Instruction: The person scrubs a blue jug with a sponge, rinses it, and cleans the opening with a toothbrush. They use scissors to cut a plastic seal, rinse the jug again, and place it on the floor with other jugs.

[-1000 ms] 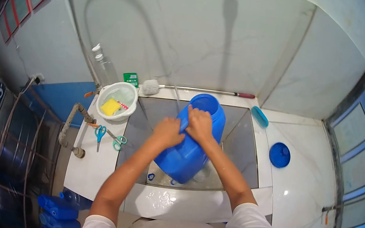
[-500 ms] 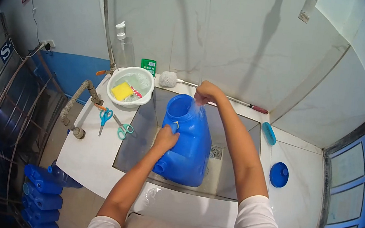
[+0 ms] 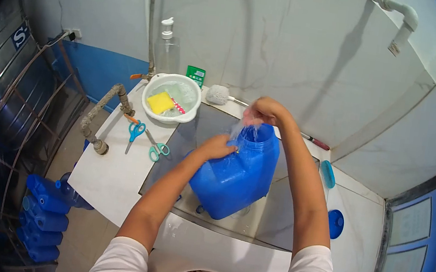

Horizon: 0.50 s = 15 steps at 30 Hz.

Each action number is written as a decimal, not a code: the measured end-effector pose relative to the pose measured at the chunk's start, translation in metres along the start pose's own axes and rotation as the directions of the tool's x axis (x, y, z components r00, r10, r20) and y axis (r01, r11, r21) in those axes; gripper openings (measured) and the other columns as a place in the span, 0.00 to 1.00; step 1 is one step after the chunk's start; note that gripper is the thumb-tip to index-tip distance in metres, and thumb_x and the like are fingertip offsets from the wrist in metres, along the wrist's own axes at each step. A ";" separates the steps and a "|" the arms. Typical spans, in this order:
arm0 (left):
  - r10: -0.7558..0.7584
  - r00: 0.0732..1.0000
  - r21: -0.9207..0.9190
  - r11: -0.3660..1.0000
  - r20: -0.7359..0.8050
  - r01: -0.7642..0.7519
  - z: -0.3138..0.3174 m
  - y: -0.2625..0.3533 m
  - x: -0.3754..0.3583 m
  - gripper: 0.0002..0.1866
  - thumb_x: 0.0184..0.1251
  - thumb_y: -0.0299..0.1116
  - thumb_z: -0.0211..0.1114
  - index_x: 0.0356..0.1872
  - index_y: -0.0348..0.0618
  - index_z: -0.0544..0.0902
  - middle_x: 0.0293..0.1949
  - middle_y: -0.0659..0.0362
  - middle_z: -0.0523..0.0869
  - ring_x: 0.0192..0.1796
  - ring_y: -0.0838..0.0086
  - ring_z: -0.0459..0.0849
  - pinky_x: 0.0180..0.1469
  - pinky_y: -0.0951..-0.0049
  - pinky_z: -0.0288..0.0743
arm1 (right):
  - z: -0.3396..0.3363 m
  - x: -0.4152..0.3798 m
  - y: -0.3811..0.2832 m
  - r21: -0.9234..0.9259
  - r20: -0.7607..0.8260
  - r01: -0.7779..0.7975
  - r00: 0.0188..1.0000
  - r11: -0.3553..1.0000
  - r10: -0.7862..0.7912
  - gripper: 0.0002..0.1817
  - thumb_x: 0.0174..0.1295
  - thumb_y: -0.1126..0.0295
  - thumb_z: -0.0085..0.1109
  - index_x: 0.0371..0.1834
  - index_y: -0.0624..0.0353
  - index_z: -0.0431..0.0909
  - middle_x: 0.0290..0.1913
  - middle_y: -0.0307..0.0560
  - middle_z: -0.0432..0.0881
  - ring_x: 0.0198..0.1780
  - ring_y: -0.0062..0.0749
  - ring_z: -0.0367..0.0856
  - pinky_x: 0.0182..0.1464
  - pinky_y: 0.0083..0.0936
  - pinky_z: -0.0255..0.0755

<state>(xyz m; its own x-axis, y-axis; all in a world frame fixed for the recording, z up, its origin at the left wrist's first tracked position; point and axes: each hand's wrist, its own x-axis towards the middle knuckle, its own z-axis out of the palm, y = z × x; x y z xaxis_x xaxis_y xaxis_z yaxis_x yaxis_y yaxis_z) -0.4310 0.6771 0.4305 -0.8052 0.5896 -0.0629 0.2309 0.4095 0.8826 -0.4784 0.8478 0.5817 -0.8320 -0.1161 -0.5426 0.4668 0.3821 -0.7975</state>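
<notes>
head view: the blue jug (image 3: 234, 179) is tilted within the sink (image 3: 192, 127), its mouth (image 3: 261, 134) uppermost. the left hand (image 3: 219, 147) is closed on its top beside the neck; the right hand (image 3: 265, 112) is half curled amid splashing water (image 3: 237, 129) above the opening, and whether it has hold of anything cannot be told. a firm left grip should steady the slippery plastic, with loose right fingers guiding the flow.

Jug (image 3: 234, 184): smooth plstc, semi-gloss. Basin (image 3: 168, 118): glossy plstc. Brush head (image 3: 217, 94): rough, matt. Tank (image 3: 0, 57): shiny metal. Pipe (image 3: 105, 99): rough.
</notes>
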 end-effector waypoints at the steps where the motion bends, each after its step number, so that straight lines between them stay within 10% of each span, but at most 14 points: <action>1: 0.180 0.975 0.141 0.977 -0.133 -0.161 0.006 -0.008 0.007 0.20 0.60 0.46 0.61 0.40 0.37 0.81 0.25 0.52 0.83 0.23 0.69 0.82 0.30 0.68 0.75 | -0.002 0.000 0.000 -0.008 0.017 0.002 1.000 1.000 -0.002 0.10 0.57 0.80 0.43 0.33 0.74 0.75 0.32 0.59 0.80 0.30 0.39 0.83 0.35 0.28 0.82; 3: 0.349 0.903 0.303 0.914 -0.250 -0.269 0.009 -0.010 0.009 0.22 0.60 0.50 0.60 0.40 0.37 0.81 0.23 0.50 0.83 0.22 0.66 0.82 0.32 0.65 0.76 | -0.005 0.001 0.002 0.093 0.033 0.034 0.999 0.995 -0.037 0.10 0.56 0.81 0.43 0.33 0.74 0.75 0.31 0.59 0.80 0.29 0.39 0.82 0.33 0.28 0.82; 6: -0.046 0.998 0.075 0.996 -0.047 0.049 -0.003 0.008 0.001 0.22 0.66 0.48 0.55 0.36 0.34 0.79 0.21 0.53 0.82 0.21 0.70 0.81 0.27 0.67 0.75 | 0.003 0.012 0.020 0.004 -0.002 0.153 0.988 0.988 -0.153 0.12 0.56 0.74 0.45 0.32 0.70 0.78 0.30 0.59 0.82 0.29 0.41 0.83 0.34 0.32 0.79; 9: -0.193 0.975 -0.209 0.964 -0.112 0.167 0.010 0.001 -0.004 0.21 0.70 0.45 0.48 0.32 0.33 0.77 0.18 0.52 0.80 0.19 0.69 0.81 0.26 0.66 0.75 | 0.032 0.009 0.064 -0.845 0.262 0.401 0.887 0.354 -0.380 0.24 0.48 0.60 0.57 0.47 0.65 0.76 0.41 0.64 0.80 0.46 0.56 0.78 0.53 0.39 0.70; 10: -0.181 0.968 -0.164 0.975 -0.174 0.153 0.016 0.003 -0.010 0.20 0.72 0.42 0.45 0.31 0.33 0.76 0.18 0.52 0.79 0.18 0.68 0.80 0.25 0.66 0.75 | 0.053 -0.005 0.069 -0.892 0.267 0.308 0.950 0.331 -0.163 0.33 0.44 0.60 0.61 0.56 0.64 0.70 0.49 0.65 0.76 0.54 0.54 0.74 0.56 0.42 0.68; 13: -0.072 0.968 -0.072 0.996 -0.239 0.056 0.014 -0.002 -0.036 0.18 0.71 0.40 0.45 0.34 0.34 0.76 0.22 0.48 0.81 0.25 0.63 0.83 0.31 0.61 0.76 | 0.092 -0.027 0.118 -0.982 0.105 0.179 0.798 0.066 -0.594 0.36 0.43 0.59 0.66 0.58 0.62 0.68 0.43 0.53 0.76 0.50 0.41 0.74 0.50 0.35 0.66; 15: 0.291 0.936 0.360 0.910 -0.200 -0.206 -0.006 -0.023 -0.054 0.17 0.69 0.41 0.48 0.40 0.35 0.77 0.34 0.47 0.83 0.42 0.57 0.82 0.46 0.55 0.72 | 0.085 -0.021 0.129 -0.975 0.133 0.221 0.545 -0.012 -0.828 0.32 0.47 0.57 0.64 0.56 0.62 0.71 0.36 0.47 0.74 0.39 0.37 0.74 0.40 0.31 0.62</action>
<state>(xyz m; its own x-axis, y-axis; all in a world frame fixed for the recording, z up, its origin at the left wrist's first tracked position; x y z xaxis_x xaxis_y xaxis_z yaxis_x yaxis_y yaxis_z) -0.3961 0.6313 0.4169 -0.7956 0.5314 0.2908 0.5723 0.5020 0.6484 -0.3754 0.8215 0.4672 -0.7999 -0.5019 0.3290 -0.4817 0.8639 0.1470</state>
